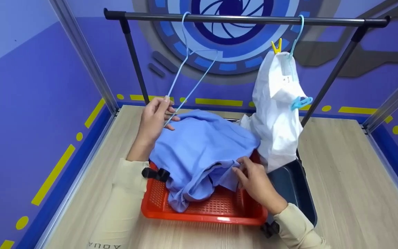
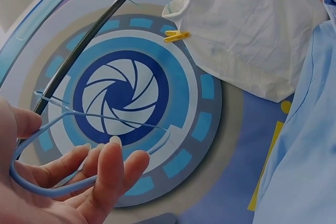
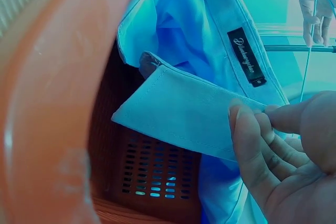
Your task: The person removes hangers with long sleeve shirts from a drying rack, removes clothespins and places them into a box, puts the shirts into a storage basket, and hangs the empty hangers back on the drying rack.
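Observation:
A light blue wire hanger point(image 1: 197, 85) hooks over the rack's black bar, and its lower corner rests in my left hand point(image 1: 152, 119), whose fingers curl loosely about the wire. A blue shirt point(image 1: 202, 138) lies heaped over the red basket point(image 1: 204, 218), partly spilling past its left rim. With thumb and fingertips, my right hand point(image 1: 256, 178) pinches the shirt's collar point(image 3: 178, 103) near the basket's right side. Inside the neck, a black label point(image 3: 247, 56) shows in the right wrist view. The shirt's lower folds are hidden in the basket.
A white garment point(image 1: 276, 117) hangs from a second hanger on the bar point(image 1: 240, 19), with a yellow clip point(image 1: 277, 48) and a blue clip point(image 1: 301, 103) on it. Below it stands a dark tray point(image 1: 290, 183). Walls border the wooden table point(image 1: 344, 180) at the back and sides.

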Demonstrator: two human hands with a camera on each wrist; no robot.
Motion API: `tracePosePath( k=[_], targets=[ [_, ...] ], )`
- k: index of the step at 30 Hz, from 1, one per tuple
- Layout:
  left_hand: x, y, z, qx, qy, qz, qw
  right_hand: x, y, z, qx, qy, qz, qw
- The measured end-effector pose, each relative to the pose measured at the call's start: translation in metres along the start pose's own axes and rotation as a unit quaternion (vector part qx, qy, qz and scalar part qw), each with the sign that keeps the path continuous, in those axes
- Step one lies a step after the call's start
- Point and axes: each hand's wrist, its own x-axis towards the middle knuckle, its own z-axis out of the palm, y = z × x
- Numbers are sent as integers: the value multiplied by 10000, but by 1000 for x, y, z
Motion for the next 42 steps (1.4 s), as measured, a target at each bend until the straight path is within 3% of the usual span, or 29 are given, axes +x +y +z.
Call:
tracePosePath(
  k=[11,18,30,36,39,42],
  targets=[
    [-5,-11,-4,123,-303,-53,9995,0,-3,0,71,553,-460,9974],
    [-10,-27,-8,22,-340,-160,9993,0,-7,-1,283,559,-418,9972],
    [-25,-60,-15,109,-460,-568,9973,2,-8,0,368,691,-522,9956],
    [-33,-77,-14,396,-531,-874,9940,3,-11,-1,436,687,-503,9954],
    [-39,-83,-13,718,-758,-939,9901,4,-12,-1,424,733,-542,9949],
    [-46,-86,-11,1087,-1270,-1004,9808,4,-12,-1,336,807,-590,9944]
  ],
)
